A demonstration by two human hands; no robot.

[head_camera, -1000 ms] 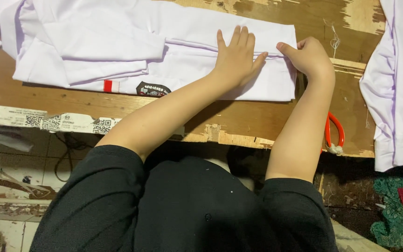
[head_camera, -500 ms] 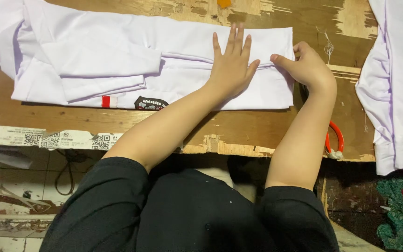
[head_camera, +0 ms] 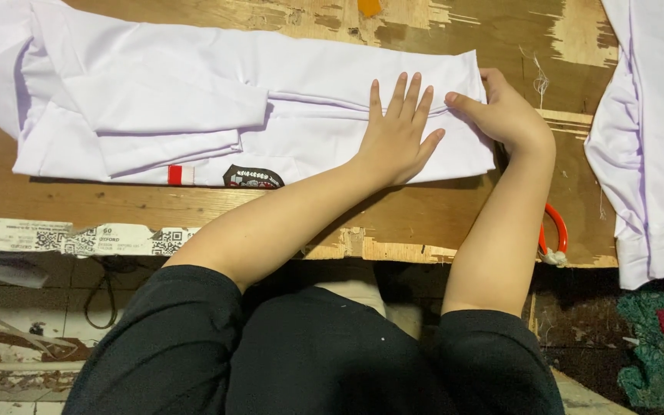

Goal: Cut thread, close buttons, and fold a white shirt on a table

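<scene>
- While a white garment (head_camera: 270,115) lies stretched lengthwise across a worn plywood worktable (head_camera: 393,223), a person in a black top leans over it with both bare arms extended.
- Left hand (head_camera: 397,138): open and flat, fingers spread and pointing away from the body, palm pressing the cloth near its right end, apparently to pin the layers so they do not slide.
- Right hand (head_camera: 501,115): curled at the garment's right edge, thumb on top and fingers tucked around or under the hem; it looks to be pinching the fabric, though the fingertips are hidden.
- The left forearm crosses diagonally from the lower left, the right forearm runs nearly straight up from the table's near edge; the two hands sit just beside each other.
- The garment is folded in long bands, a sleeve doubled over on its left half, with a red tag (head_camera: 180,175) and a dark embroidered badge (head_camera: 253,177) showing at the near edge, which suggests the front faces down.
- Another pile of white cloth (head_camera: 647,138) hangs off the table's right side, well apart from the hands.
- An orange-handled tool (head_camera: 559,234), probably scissors, rests at the table's near edge beside the right forearm, mostly hidden.
- A strip of printed labels (head_camera: 71,238) is stuck along the table's front edge at left.
</scene>
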